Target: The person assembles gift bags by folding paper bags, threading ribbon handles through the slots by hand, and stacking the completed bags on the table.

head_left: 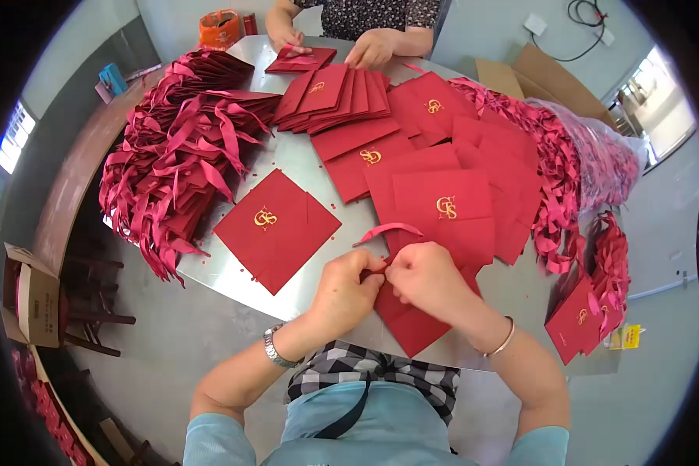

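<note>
Where your two hands meet, just below the centre of the frame, a red paper bag [415, 332] lies cornerwise at the near edge of a metal table [233, 283]. Your left hand [340, 287] is curled nearly closed, thumb and forefinger pinching the bag's upper edge. Your right hand [429, 279], also tightly curled, pinches that edge just beside it; whether any cord is caught between your fingertips is too hidden to tell. Just above your hands arcs a pink ribbon [388, 229]. Beyond it, overlapping red bags with gold letters [443, 190] spread through the centre and right of centre. A single bag [276, 229] lies flat to their left. At upper left rises a heap of ribboned bags [182, 155]; at upper right, more ribbons bulge under clear plastic [606, 159]. At the top, a co-worker's hand [289, 40] touches a folded bag [299, 62].
</note>
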A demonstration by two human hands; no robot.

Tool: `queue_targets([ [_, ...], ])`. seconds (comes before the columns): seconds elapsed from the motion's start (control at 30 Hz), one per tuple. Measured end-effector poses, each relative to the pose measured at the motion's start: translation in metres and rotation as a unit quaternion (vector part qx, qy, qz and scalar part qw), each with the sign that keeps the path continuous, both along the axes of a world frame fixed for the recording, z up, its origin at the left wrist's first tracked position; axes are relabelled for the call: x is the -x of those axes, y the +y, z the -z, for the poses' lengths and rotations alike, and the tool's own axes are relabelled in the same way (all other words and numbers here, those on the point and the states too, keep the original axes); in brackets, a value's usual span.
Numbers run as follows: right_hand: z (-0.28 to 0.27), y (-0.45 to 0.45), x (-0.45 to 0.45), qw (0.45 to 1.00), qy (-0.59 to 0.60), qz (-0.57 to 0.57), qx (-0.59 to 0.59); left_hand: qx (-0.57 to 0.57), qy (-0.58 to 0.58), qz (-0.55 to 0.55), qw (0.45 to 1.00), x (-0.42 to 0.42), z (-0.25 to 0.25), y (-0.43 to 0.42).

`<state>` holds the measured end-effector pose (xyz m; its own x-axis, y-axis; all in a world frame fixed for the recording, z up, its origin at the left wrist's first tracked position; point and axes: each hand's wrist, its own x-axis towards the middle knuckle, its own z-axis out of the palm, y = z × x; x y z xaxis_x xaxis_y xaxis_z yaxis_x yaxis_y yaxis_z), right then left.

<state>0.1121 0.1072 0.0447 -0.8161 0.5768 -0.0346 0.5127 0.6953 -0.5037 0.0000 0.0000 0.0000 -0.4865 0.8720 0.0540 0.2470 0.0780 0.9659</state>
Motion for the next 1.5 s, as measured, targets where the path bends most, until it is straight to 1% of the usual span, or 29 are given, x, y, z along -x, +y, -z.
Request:
queue_targets([
  [0.07, -0.001, 0.003, 0.001, 0.964, 0.033, 0.099, 0.246, -0.018, 0.025, -0.014, 0.999, 0.001, 0.001, 0.003],
  [0.1, 0.001, -0.005, -0.004, 0.995, 0.095, -0.004, 0.018, -0.032, 0.037, -0.012, 0.999, 0.002, -0.002, 0.001],
  [0.13, 0.004, -0.008, -0.005, 0.996, 0.091, -0.002, 0.022, -0.044, 0.043, -0.008, 0.998, 0.005, -0.004, 0.002],
  [0.2, 0.005, -0.014, -0.009, 0.975, 0.017, -0.053, -0.216, -0.034, 0.048, 0.003, 0.998, 0.001, -0.004, 0.004],
  [0.27, 0.005, -0.012, -0.014, 0.971, 0.030, -0.058, -0.230, -0.134, 0.064, -0.020, 0.989, -0.001, -0.003, 0.007],
  [0.3, 0.001, -0.013, -0.016, 0.972, 0.028, -0.059, -0.225, -0.098, 0.032, -0.033, 0.994, -0.002, -0.006, 0.006],
  [0.33, -0.005, -0.014, -0.017, 0.973, 0.028, -0.063, -0.220, -0.103, 0.031, -0.034, 0.994, -0.003, -0.006, 0.006],
  [0.37, -0.014, -0.015, -0.020, 0.972, 0.028, -0.064, -0.224, -0.107, 0.092, -0.061, 0.988, -0.003, -0.006, 0.006],
  [0.43, -0.041, -0.018, -0.029, 0.962, 0.146, -0.088, -0.215, -0.131, 0.244, -0.100, 0.955, 0.000, -0.006, 0.004],
  [0.47, -0.056, -0.018, -0.031, 0.945, 0.212, -0.066, -0.239, -0.134, 0.244, -0.104, 0.955, 0.003, -0.007, 0.002],
  [0.53, -0.072, 0.000, -0.042, 0.969, 0.241, -0.021, -0.057, -0.197, 0.344, -0.070, 0.915, 0.006, -0.011, -0.001],
  [0.57, -0.084, 0.006, -0.041, 0.976, 0.212, -0.011, 0.047, -0.216, 0.405, -0.070, 0.886, 0.007, -0.013, -0.002],
  [0.6, -0.079, 0.017, -0.036, 0.968, 0.235, -0.084, -0.005, -0.218, 0.408, -0.067, 0.884, 0.008, -0.017, -0.003],
  [0.63, -0.073, 0.029, -0.030, 0.953, 0.254, -0.156, -0.058, -0.258, 0.446, -0.054, 0.856, 0.008, -0.021, -0.004],
  [0.67, -0.075, 0.038, -0.026, 0.953, 0.204, -0.212, -0.074, -0.295, 0.481, -0.042, 0.824, 0.008, -0.024, -0.005],
  [0.7, -0.074, 0.042, -0.023, 0.953, 0.206, -0.211, -0.074, -0.312, 0.502, -0.034, 0.806, 0.009, -0.025, -0.007],
  [0.77, -0.072, 0.045, -0.017, 0.934, 0.146, -0.324, 0.040, -0.325, 0.524, -0.023, 0.787, 0.011, -0.028, -0.009],
  [0.8, -0.073, 0.044, -0.016, 0.937, 0.114, -0.317, 0.091, -0.338, 0.546, -0.015, 0.767, 0.011, -0.029, -0.010],
  [0.9, -0.066, 0.046, -0.015, 0.928, 0.125, -0.345, 0.056, -0.352, 0.562, -0.021, 0.748, 0.011, -0.030, -0.009],
  [0.93, -0.065, 0.050, -0.015, 0.926, 0.110, -0.348, 0.092, -0.350, 0.568, -0.020, 0.744, 0.012, -0.032, -0.008],
  [0.97, -0.065, 0.052, -0.014, 0.929, 0.121, -0.342, 0.078, -0.359, 0.569, -0.019, 0.739, 0.014, -0.031, -0.004],
  [1.03, -0.075, 0.053, -0.013, 0.934, 0.124, -0.334, 0.036, -0.369, 0.568, -0.038, 0.735, 0.019, -0.034, 0.006],
  [1.07, -0.078, 0.054, -0.013, 0.942, 0.117, -0.299, 0.101, -0.373, 0.567, -0.044, 0.734, 0.022, -0.040, 0.011],
  [1.17, -0.092, 0.060, -0.008, 0.945, 0.170, -0.271, 0.072, -0.383, 0.563, -0.059, 0.730, 0.031, -0.059, 0.022],
  [1.27, -0.099, 0.072, -0.005, 0.956, 0.162, -0.229, 0.082, -0.384, 0.552, -0.049, 0.739, 0.046, -0.075, 0.036],
  [1.37, -0.097, 0.100, 0.009, 0.949, 0.112, -0.154, 0.251, -0.376, 0.508, -0.028, 0.775, 0.061, -0.086, 0.054],
  [1.4, -0.104, 0.106, 0.014, 0.951, 0.090, -0.149, 0.255, -0.354, 0.482, -0.009, 0.801, 0.067, -0.088, 0.060],
  [1.43, -0.108, 0.108, 0.019, 0.951, 0.089, -0.154, 0.252, -0.354, 0.484, -0.013, 0.800, 0.070, -0.090, 0.063],
  [1.5, -0.113, 0.112, 0.031, 0.934, 0.090, -0.137, 0.317, -0.331, 0.452, 0.003, 0.828, 0.076, -0.092, 0.069],
])
